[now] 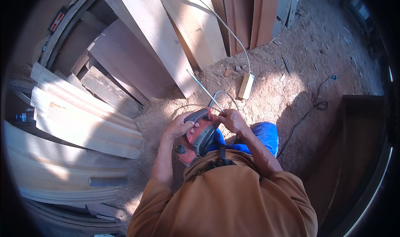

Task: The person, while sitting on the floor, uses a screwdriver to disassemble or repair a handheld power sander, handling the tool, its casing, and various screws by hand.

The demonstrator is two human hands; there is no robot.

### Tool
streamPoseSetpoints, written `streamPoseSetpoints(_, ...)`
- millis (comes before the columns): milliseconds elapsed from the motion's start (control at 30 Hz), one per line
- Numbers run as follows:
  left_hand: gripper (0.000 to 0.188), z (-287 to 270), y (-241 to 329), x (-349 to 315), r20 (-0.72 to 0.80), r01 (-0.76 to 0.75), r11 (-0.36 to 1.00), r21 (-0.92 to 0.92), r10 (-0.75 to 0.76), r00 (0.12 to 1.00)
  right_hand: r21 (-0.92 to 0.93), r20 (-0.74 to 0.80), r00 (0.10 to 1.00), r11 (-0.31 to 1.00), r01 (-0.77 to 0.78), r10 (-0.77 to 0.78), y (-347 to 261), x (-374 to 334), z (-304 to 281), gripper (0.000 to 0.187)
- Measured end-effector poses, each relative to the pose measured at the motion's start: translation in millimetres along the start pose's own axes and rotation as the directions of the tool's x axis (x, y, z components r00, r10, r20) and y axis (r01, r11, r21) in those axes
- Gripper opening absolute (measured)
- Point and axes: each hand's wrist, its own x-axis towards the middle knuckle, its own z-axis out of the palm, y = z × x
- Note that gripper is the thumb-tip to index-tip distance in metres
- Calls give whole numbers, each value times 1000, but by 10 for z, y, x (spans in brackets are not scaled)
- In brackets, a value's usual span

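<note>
A red and black electric hand planer (pixel 203 135) is held tilted in front of my waist, above my blue trouser legs. My left hand (pixel 181 127) is closed around its black top handle. A round dark knob (pixel 180 148) shows at the end nearer my left forearm. My right hand (pixel 233 122) is at the planer's other end, fingers pinched on a thin pale stick (pixel 202 86) that slants away to the upper left. The stick's near end is hidden by my fingers and the tool. A dark cord (pixel 227 94) loops out behind the planer.
Wide boards (pixel 154 32) lean at the far side; stacked pale planks (pixel 83 120) lie at left. A yellowish power strip (pixel 246 87) on a white cable rests on the shavings-covered floor. A black cord with a blue plug (pixel 334 77) trails at right beside a dark wooden frame (pixel 366 97).
</note>
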Motion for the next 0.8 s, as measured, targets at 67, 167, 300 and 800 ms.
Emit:
streamPoseSetpoints(67,58,36,15,-94,-7,-24,1000,11,24,1000,-1,78,997,1000,13,-13,-108,78,192,36)
streamPoseSetpoints(167,52,55,-3,-220,-55,-44,999,-10,44,998,-79,58,997,995,55,-51,-115,177,386,35)
streamPoseSetpoints(300,60,-37,-107,-225,-28,-93,995,-25,92,995,-148,-25,989,979,144,-149,-86,233,511,30)
streamPoseSetpoints(800,58,76,-20,-144,-84,-97,994,-48,93,992,-52,-15,1000,998,-20,19,-59,296,512,29)
